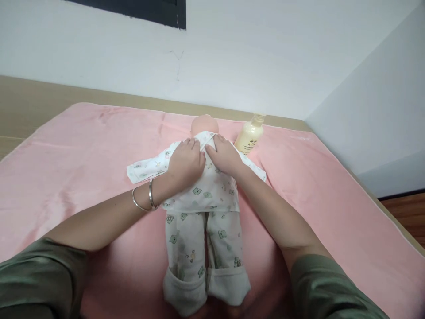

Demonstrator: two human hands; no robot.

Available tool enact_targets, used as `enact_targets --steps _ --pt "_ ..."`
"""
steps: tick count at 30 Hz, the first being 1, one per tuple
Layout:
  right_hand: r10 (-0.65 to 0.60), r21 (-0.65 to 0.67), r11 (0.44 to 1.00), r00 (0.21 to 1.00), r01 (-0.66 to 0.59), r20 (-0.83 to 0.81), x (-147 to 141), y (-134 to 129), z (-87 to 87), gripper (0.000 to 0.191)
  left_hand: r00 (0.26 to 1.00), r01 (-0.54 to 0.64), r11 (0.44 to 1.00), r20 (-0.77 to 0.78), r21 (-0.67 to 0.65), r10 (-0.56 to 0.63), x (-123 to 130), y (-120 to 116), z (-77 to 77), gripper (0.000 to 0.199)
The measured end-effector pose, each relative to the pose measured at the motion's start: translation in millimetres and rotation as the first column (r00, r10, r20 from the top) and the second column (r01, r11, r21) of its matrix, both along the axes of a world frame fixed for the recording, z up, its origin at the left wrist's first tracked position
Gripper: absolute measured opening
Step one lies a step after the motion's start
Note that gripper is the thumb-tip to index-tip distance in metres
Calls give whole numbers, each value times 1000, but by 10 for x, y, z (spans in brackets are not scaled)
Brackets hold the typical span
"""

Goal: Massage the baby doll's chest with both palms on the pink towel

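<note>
A baby doll (204,125) lies stretched out, dressed in a white printed top (212,197) with crossed front edges. Its white printed trousers (186,239) have thick turned-up cuffs. My left hand (187,163) rests on the left side of the doll's chest, fingers laid over the cloth. On the other side of the collar, my right hand (225,155) lies against the top with its thumb apart. Both hands press on the fabric near the neck; their fingertips are partly hidden. The doll's sleeves spread out to both sides.
A pump bottle (249,136) of pale yellow liquid stands beside the doll's right-hand shoulder as I see it. Beneath everything lies a pink blanket (308,195) over a wooden surface (29,97). A white wall (249,57) rises behind.
</note>
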State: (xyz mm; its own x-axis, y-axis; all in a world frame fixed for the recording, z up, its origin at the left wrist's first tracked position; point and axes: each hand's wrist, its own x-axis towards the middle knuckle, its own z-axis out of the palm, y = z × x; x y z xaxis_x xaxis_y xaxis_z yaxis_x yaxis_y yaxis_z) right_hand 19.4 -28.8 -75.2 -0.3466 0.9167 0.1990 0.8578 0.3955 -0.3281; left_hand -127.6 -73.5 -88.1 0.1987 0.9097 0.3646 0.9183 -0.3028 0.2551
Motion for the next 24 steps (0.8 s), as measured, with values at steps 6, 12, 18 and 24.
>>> enact_targets --steps 6,12,18,24 --pt "-38 62 998 994 32 98 -26 -76 0 51 998 62 998 -11 -21 -62 17 -11 8 42" --pt "-31 187 982 975 -11 221 -146 -392 -30 51 990 -74 980 107 -185 95 -108 268 69 33" --pt "-10 51 999 992 4 125 -61 -161 20 50 987 -80 994 133 -78 89 -73 232 -20 28" --pt "-20 -15 1000 1000 20 -22 28 36 9 51 989 -63 996 129 -63 71 -47 173 -22 33"
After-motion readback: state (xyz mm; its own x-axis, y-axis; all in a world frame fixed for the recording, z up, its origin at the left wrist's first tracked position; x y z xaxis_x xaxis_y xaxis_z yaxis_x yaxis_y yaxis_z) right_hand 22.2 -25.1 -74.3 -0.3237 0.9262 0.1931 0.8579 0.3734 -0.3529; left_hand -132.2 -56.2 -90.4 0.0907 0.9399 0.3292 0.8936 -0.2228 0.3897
